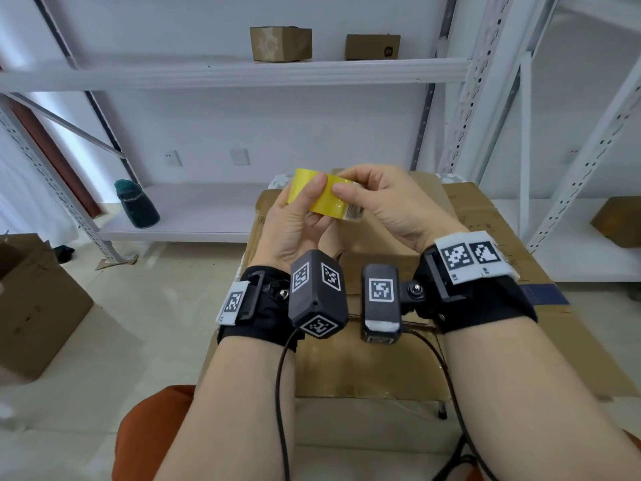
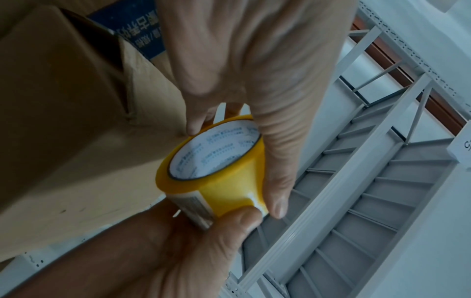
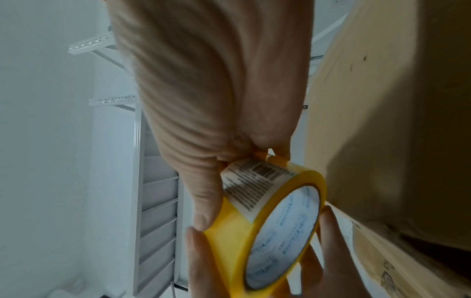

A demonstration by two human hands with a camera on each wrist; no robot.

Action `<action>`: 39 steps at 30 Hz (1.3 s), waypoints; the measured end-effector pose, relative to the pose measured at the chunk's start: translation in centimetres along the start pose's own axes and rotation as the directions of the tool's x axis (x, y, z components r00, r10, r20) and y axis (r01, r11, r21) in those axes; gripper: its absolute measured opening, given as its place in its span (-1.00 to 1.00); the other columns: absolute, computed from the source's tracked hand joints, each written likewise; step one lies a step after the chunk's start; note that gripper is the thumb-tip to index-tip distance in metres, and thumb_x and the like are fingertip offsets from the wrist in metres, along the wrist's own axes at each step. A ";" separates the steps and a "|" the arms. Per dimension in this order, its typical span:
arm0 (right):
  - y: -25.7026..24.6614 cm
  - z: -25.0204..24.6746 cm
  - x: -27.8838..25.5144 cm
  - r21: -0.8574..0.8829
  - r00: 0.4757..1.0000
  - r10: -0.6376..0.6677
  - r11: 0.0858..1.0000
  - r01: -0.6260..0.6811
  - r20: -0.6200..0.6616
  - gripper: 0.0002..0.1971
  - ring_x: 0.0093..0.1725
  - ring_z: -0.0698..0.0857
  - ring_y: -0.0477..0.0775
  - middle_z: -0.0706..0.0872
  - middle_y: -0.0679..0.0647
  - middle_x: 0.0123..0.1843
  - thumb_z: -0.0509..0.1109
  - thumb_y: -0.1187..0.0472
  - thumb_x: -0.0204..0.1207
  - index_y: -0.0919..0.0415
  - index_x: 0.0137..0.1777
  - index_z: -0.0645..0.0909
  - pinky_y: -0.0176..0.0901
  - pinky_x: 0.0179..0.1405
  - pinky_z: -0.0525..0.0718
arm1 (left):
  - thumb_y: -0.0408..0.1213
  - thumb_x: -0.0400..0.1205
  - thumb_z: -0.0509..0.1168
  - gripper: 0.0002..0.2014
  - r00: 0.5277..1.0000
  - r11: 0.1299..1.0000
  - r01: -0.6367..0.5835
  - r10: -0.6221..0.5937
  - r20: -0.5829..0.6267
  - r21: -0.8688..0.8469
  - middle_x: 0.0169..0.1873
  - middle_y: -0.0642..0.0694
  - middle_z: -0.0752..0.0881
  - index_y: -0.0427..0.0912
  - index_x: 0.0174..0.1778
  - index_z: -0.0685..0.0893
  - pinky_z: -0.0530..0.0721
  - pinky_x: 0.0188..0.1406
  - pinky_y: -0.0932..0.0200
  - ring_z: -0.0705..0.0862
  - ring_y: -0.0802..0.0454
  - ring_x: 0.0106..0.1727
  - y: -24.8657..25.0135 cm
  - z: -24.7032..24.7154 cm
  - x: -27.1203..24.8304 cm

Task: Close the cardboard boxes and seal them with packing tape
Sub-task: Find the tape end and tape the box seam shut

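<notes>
While left hand (image 1: 295, 223) grips tape roll (image 1: 321, 197), right hand (image 1: 385, 206) pinches its label end, above box (image 1: 485, 220).

Soft, even daylight is filling the head view, brightest at its left edge, and the white metal shelving (image 1: 242, 72) is bowing toward the corners. Both wrist views are looking dimmer and grainier, with the brown cardboard box (image 3: 407, 100) sitting in blurred shadow.

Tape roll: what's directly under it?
Under the yellow tape roll, held up by left hand and right hand, lies the large cardboard box. The hands cover the box's seam.
</notes>
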State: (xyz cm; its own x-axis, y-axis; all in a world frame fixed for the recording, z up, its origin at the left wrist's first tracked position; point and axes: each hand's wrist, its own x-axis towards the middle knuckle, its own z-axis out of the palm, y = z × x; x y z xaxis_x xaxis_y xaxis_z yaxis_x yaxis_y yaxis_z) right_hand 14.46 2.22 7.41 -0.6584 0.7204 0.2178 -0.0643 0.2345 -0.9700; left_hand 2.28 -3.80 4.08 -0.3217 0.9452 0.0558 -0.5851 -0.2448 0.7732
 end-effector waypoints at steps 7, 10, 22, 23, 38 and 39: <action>0.6 0.0 -0.4 0.017 0.996 -0.028 0.999 0.029 -0.083 -0.88 -0.27 0.65 -0.17 0.73 -0.07 -0.33 0.45 0.35 0.49 0.15 -0.24 0.69 -0.28 -0.14 0.61 | -0.15 0.23 0.67 -0.33 0.999 1.000 -0.015 0.015 0.034 0.021 0.23 -0.36 0.58 -0.28 0.19 0.57 0.51 0.42 -0.24 0.60 -0.26 0.32 -0.6 -0.5 0.4; 0.1 -0.5 -0.7 -0.041 0.999 -0.037 0.998 0.037 0.019 -0.88 -0.10 0.66 -0.09 0.74 0.04 -0.16 0.34 0.37 0.58 0.20 -0.09 0.70 -0.27 -0.01 0.62 | -0.15 0.25 0.66 -0.35 0.998 1.000 -0.013 0.012 0.053 0.018 0.25 -0.35 0.57 -0.27 0.19 0.57 0.50 0.43 -0.24 0.60 -0.25 0.32 -0.6 -0.8 0.4; -1.1 1.1 -0.9 -0.309 0.996 -0.077 0.949 0.058 -0.048 -0.57 -0.30 0.32 -0.01 0.33 0.10 -0.33 0.06 0.08 0.40 0.56 -0.24 0.43 -0.13 -0.28 0.28 | -0.31 0.40 0.50 -0.71 1.000 0.999 -0.022 0.022 0.006 -0.037 -0.06 -0.18 0.71 -0.19 0.01 0.66 0.66 0.26 -0.14 0.69 -0.13 0.05 -0.4 -0.3 -0.3; -1.1 1.1 -0.9 -0.317 0.996 -0.078 0.947 0.061 -0.043 -0.58 -0.30 0.32 0.00 0.32 0.08 -0.35 0.06 0.08 0.39 0.54 -0.26 0.42 -0.12 -0.27 0.28 | -0.31 0.38 0.49 -0.71 1.000 0.999 -0.022 0.023 0.005 -0.040 -0.07 -0.18 0.70 -0.19 0.01 0.66 0.64 0.28 -0.15 0.69 -0.13 0.05 -0.3 -0.2 -0.4; -1.1 1.1 -1.0 -0.457 0.982 -0.173 0.882 0.119 -0.078 -0.57 -0.35 0.37 0.11 0.34 0.15 -0.41 0.06 0.08 0.38 0.55 -0.28 0.41 0.03 -0.34 0.38 | -0.18 0.03 0.74 -0.02 0.997 0.998 0.059 -0.057 0.060 -0.023 0.22 -0.25 0.64 -0.12 0.39 0.49 0.66 0.26 -0.16 0.74 -0.13 0.15 0.1 -0.5 -0.3; -1.0 1.1 -1.0 -0.443 0.982 -0.170 0.889 0.115 -0.086 -0.57 -0.35 0.36 0.10 0.33 0.16 -0.41 0.09 0.06 0.38 0.55 -0.30 0.40 0.01 -0.35 0.36 | -0.18 0.04 0.74 -0.05 0.996 0.998 0.061 -0.059 0.067 -0.023 0.21 -0.25 0.64 -0.12 0.37 0.50 0.62 0.30 -0.19 0.73 -0.15 0.17 0.1 -0.5 -0.3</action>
State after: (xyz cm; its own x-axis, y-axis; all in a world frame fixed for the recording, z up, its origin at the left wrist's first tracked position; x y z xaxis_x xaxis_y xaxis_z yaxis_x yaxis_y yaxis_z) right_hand 14.35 0.51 8.07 -0.5713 0.7234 0.3878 0.1991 0.5805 -0.7896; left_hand 1.94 -4.25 3.80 -0.2357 0.9704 0.0523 -0.6202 -0.1916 0.7607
